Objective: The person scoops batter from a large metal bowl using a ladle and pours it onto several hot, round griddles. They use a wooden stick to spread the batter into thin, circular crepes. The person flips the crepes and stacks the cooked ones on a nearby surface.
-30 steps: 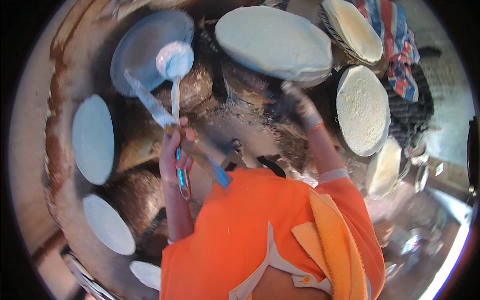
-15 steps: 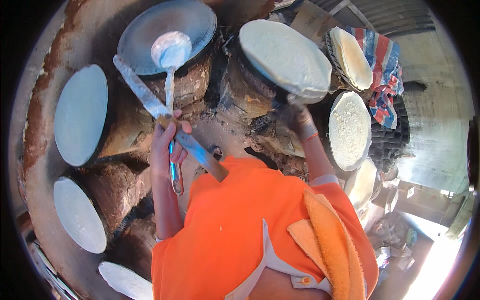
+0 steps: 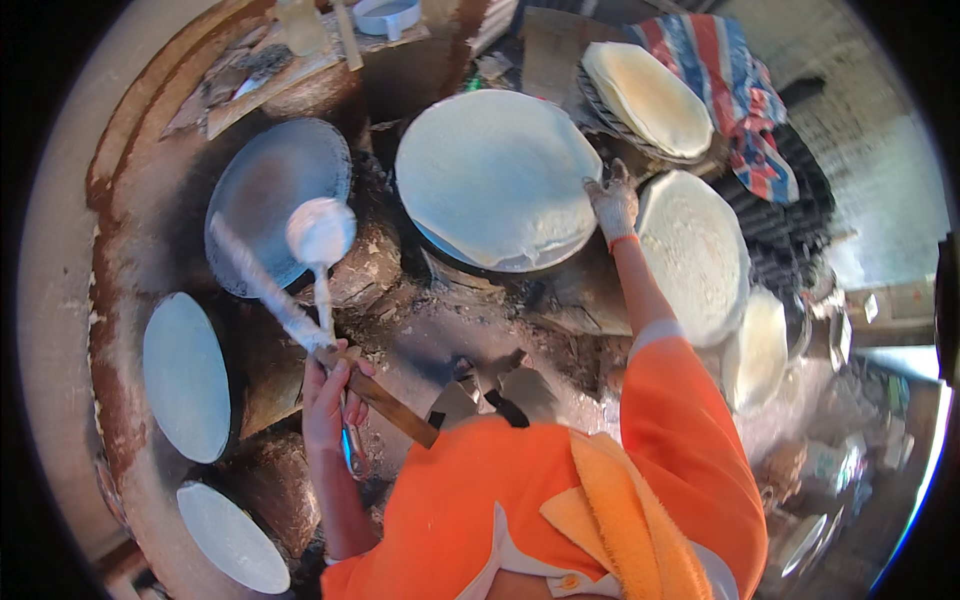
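Observation:
My left hand (image 3: 333,393) is closed around two tools at once. One is a metal ladle (image 3: 320,232) with a whitish, batter-coated bowl; the other is a long flat spatula (image 3: 395,405) with a wooden handle and a whitened blade. Both reach up over a bare dark griddle (image 3: 255,180). My gloved right hand (image 3: 612,203), an orange band at its wrist, has its fingers apart at the right edge of a large pale flatbread (image 3: 495,175). That flatbread covers a round griddle, with a slightly rippled lower right rim.
Pale-topped round griddles (image 3: 187,378) curve down the left. At right lie another flatbread (image 3: 692,255) and a further pale round (image 3: 757,350). Flatbreads (image 3: 648,98) rest on a rack beside a striped cloth (image 3: 715,75). A blue pot (image 3: 387,15) stands at the back.
My right hand has moved up along the middle flatbread's edge to its right side. The view has shifted, bringing the back ledge and blue pot in. My left hand keeps both tools.

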`<state>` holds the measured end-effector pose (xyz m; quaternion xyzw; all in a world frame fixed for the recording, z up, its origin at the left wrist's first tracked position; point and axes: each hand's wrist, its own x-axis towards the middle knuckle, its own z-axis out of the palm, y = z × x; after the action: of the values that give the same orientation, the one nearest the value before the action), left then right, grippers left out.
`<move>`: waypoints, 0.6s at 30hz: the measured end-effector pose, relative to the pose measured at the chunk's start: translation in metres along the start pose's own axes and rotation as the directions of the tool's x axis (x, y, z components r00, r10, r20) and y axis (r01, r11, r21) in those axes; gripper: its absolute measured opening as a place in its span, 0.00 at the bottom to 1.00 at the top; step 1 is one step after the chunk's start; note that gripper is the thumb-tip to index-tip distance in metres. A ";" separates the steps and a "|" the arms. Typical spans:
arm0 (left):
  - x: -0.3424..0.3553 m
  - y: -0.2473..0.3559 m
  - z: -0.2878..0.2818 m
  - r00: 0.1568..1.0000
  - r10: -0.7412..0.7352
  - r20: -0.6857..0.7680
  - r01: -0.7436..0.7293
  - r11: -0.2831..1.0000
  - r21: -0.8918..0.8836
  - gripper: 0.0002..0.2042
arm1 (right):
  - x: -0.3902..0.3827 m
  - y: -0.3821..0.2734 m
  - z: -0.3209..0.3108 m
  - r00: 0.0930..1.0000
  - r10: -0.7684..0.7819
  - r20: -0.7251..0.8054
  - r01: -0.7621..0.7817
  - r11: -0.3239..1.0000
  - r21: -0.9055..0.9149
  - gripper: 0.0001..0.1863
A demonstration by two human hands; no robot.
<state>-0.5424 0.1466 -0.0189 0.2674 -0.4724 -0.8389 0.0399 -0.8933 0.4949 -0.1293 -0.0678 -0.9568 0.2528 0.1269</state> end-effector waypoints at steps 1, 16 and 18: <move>0.000 0.018 0.010 1.000 -0.026 -0.010 0.027 0.994 0.103 0.16 | 0.016 -0.010 0.015 1.000 -0.014 0.000 0.014 0.996 -0.084 0.36; 0.001 -0.024 0.003 0.996 0.090 0.012 -0.079 0.920 -0.385 0.15 | -0.015 -0.100 -0.043 0.989 -0.093 -0.114 0.104 0.990 0.094 0.21; -0.001 -0.029 -0.002 0.998 -0.036 -0.050 0.016 0.935 -0.353 0.14 | -0.019 -0.096 -0.035 0.822 -0.322 -0.470 0.554 0.646 0.526 0.18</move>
<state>-0.5353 0.1616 -0.0424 0.2852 -0.3096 -0.9027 0.0892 -0.8719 0.4251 -0.0556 0.1753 -0.7614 0.5095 0.3605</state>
